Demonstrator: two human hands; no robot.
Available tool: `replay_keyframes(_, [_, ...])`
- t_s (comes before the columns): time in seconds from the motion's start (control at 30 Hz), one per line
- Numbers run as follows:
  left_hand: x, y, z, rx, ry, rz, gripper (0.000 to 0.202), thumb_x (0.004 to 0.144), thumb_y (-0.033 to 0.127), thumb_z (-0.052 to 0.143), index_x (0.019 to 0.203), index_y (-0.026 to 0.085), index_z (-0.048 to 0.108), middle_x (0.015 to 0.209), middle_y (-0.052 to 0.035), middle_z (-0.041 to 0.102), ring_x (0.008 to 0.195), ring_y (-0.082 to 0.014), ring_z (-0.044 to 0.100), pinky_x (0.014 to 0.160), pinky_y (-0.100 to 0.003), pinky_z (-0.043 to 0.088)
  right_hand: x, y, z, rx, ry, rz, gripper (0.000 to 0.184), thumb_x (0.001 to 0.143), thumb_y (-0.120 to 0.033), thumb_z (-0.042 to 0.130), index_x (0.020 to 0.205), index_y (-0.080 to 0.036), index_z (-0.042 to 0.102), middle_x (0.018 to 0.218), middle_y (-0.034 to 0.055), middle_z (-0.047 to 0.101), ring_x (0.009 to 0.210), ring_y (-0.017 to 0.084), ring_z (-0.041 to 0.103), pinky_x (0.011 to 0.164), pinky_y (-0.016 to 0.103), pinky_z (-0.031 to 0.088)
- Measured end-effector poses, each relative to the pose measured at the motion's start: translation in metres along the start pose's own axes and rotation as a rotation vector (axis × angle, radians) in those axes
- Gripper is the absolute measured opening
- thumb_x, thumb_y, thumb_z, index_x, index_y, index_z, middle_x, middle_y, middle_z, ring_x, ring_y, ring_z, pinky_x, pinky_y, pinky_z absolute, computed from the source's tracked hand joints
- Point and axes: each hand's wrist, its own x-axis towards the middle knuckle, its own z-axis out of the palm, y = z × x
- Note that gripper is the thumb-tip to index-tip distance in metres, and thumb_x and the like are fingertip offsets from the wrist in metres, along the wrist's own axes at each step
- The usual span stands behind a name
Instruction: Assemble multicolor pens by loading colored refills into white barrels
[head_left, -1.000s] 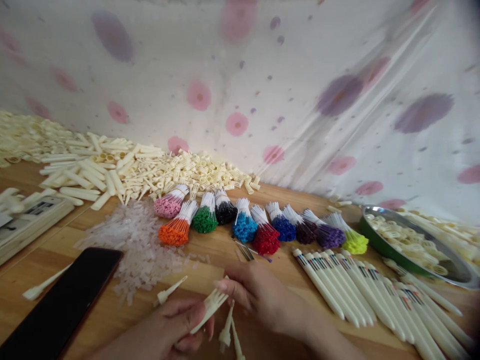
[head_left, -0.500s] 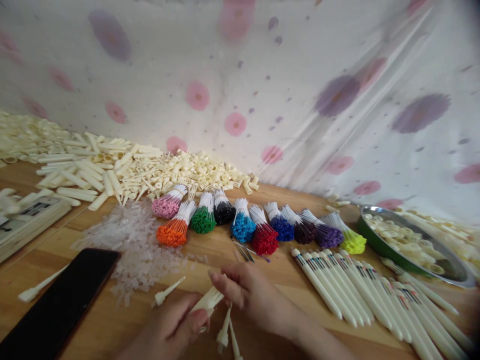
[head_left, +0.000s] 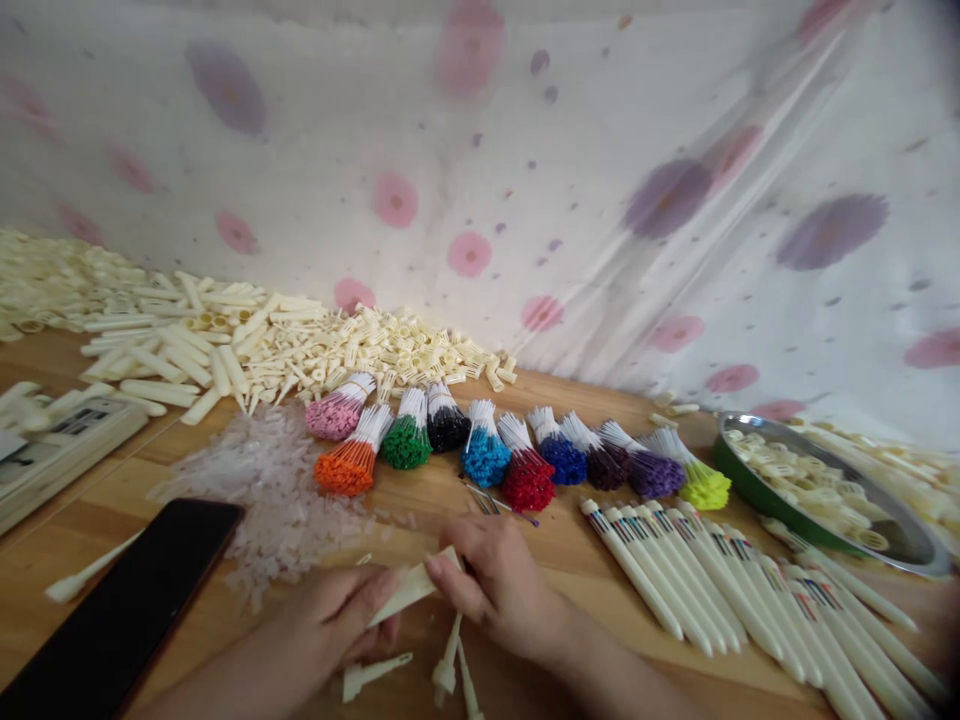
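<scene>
Between both hands [head_left: 420, 605], gripped at each end, a cream pen barrel [head_left: 401, 598].

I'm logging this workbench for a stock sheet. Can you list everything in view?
pen barrel: one, cream, between both hands
refill bundles: ten, pink to lime, mid-table row
finished pens: many, white, front right
bowl: one, green, far right, holds cream parts
cream parts heap: many, back left
clear bits: one pile, left of centre
loose pen pieces: few, cream, below the hands
phone: one, black, front left
power strip: one, white, left edge
cloth: one, white with pink and purple spots, behind
table: one, wooden, underneath
left hand: one, grips barrel's lower end
right hand: one, grips its upper end
</scene>
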Motion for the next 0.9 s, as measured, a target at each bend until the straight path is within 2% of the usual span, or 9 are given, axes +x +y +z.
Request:
replay_keyframes(0.1, [0.002, 0.0, 0.005, 0.434, 0.273, 0.21, 0.033, 0.082, 0.046, 0.045, 0.075, 0.021, 0.066, 0.075, -0.0054, 0.068, 0.072, -0.0229, 0.061, 0.07, -0.033, 0.045, 0.002, 0.0, 0.007, 0.094, -0.017, 0.264, 0.05, 0.092, -0.052, 0.025, 0.053, -0.021, 0.03, 0.048, -0.005, 0.028, 0.045, 0.009, 0.028, 0.043, 0.023, 0.023])
replay_keyframes(0.2, [0.003, 0.002, 0.0, 0.442, 0.313, 0.275, 0.026, 0.08, 0.043, 0.052, 0.092, 0.024, 0.065, 0.093, -0.0061, 0.069, 0.087, -0.0253, 0.061, 0.08, -0.035, 0.043, 0.002, 0.0, 0.005, 0.128, -0.005, 0.265, 0.048, 0.092, -0.053, 0.025, 0.057, -0.021, 0.033, 0.051, -0.0051, 0.03, 0.047, 0.009, 0.031, 0.043, 0.021, 0.025])
replay_keyframes(0.3, [0.002, 0.003, -0.014, 0.14, 0.069, 0.158, 0.029, 0.08, 0.05, 0.052, 0.09, 0.024, 0.062, 0.084, -0.0004, 0.067, 0.073, -0.017, 0.06, 0.064, -0.024, 0.044, 0.0, -0.001, -0.004, 0.024, 0.063, 0.021, 0.041, 0.091, -0.052, 0.032, 0.066, -0.02, 0.038, 0.062, -0.0023, 0.04, 0.057, 0.012, 0.037, 0.051, 0.023, 0.03])
replay_keyframes(0.37, [0.0, 0.004, -0.023, -0.079, -0.272, -0.059, 0.053, 0.086, 0.061, 0.028, 0.087, 0.021, 0.062, 0.06, 0.0022, 0.058, 0.044, -0.0108, 0.045, 0.04, -0.019, 0.031, -0.002, 0.0, -0.007, -0.032, 0.057, -0.16, 0.038, 0.092, -0.05, 0.03, 0.07, -0.02, 0.04, 0.067, 0.0002, 0.044, 0.061, 0.013, 0.04, 0.056, 0.025, 0.032])
replay_keyframes(0.43, [-0.002, 0.003, -0.024, -0.172, -0.414, -0.153, 0.055, 0.084, 0.064, 0.03, 0.08, 0.019, 0.061, 0.049, 0.0079, 0.039, 0.039, -0.0073, 0.025, 0.038, -0.017, 0.018, -0.003, 0.002, -0.007, -0.016, 0.026, -0.156, 0.039, 0.091, -0.051, 0.029, 0.069, -0.02, 0.039, 0.066, 0.0001, 0.043, 0.061, 0.013, 0.04, 0.056, 0.025, 0.031])
replay_keyframes(0.57, [-0.003, 0.001, -0.009, 0.166, -0.046, 0.08, 0.033, 0.082, 0.051, 0.048, 0.073, 0.022, 0.06, 0.06, 0.0033, 0.051, 0.053, -0.0123, 0.045, 0.052, -0.022, 0.035, 0.001, 0.007, 0.005, 0.129, -0.006, 0.167, 0.047, 0.091, -0.056, 0.025, 0.06, -0.021, 0.032, 0.055, -0.0046, 0.031, 0.05, 0.01, 0.031, 0.048, 0.024, 0.025])
replay_keyframes(0.7, [0.004, -0.004, 0.004, 0.525, 0.337, 0.351, 0.02, 0.081, 0.037, 0.052, 0.083, 0.024, 0.067, 0.077, -0.0052, 0.067, 0.074, -0.0235, 0.061, 0.068, -0.031, 0.044, 0.005, 0.011, 0.009, 0.187, -0.038, 0.249, 0.051, 0.092, -0.057, 0.015, 0.057, -0.023, 0.028, 0.046, -0.0069, 0.024, 0.04, 0.009, 0.026, 0.04, 0.022, 0.023])
replay_keyframes(0.8, [0.008, -0.007, 0.001, 0.333, 0.285, 0.339, 0.025, 0.08, 0.038, 0.055, 0.099, 0.025, 0.065, 0.089, -0.0037, 0.07, 0.082, -0.0216, 0.063, 0.072, -0.029, 0.047, 0.004, 0.008, 0.0, 0.162, 0.014, 0.195, 0.05, 0.09, -0.061, 0.021, 0.062, -0.022, 0.033, 0.054, -0.0044, 0.034, 0.049, 0.011, 0.034, 0.046, 0.023, 0.028])
replay_keyframes(0.9, [0.008, -0.007, -0.004, 0.086, 0.054, 0.105, 0.041, 0.086, 0.05, 0.038, 0.081, 0.022, 0.067, 0.055, 0.004, 0.06, 0.047, -0.012, 0.056, 0.042, -0.017, 0.04, 0.002, 0.006, -0.008, -0.006, 0.045, -0.107, 0.047, 0.091, -0.059, 0.025, 0.071, -0.02, 0.041, 0.069, 0.0023, 0.047, 0.065, 0.015, 0.041, 0.058, 0.026, 0.033])
